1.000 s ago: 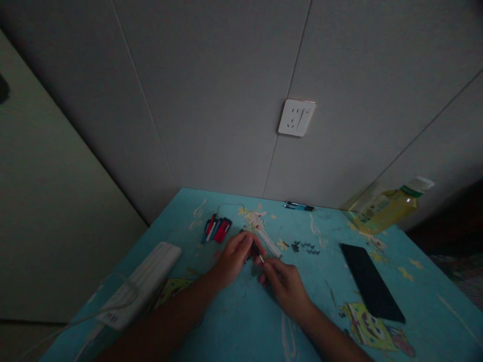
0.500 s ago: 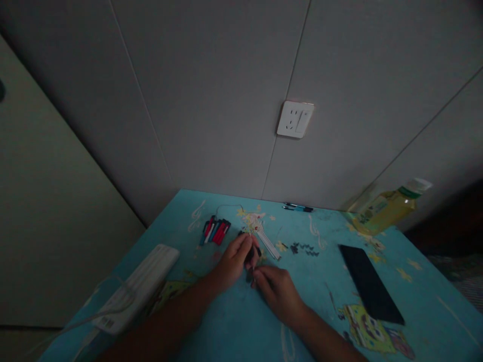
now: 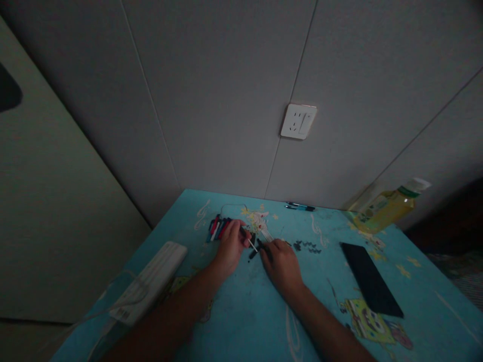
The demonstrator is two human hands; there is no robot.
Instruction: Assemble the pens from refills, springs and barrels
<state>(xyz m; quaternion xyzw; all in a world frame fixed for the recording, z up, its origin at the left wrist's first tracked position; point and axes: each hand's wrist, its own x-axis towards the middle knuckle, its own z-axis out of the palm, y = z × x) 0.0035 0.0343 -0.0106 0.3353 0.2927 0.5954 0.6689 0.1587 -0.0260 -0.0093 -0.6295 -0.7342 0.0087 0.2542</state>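
A slim dark stick with a thin pale shaft is pinched in the left hand, its tip angled toward the right hand. Whether the right hand is clamped on anything cannot be told; its fingers are lowered beside small black parts on the desk. The stick is judged light, stiff and smooth—best held by its dark end, since the thin shaft might bend. Close by, pale rods are partly hidden behind the right hand, and red, white and blue barrels are laid just beyond the left. Farther out, movement is bounded by the wall at the far edge, a white power strip on the left and a black flat object on the right—more room is offered between the 2 forearms.
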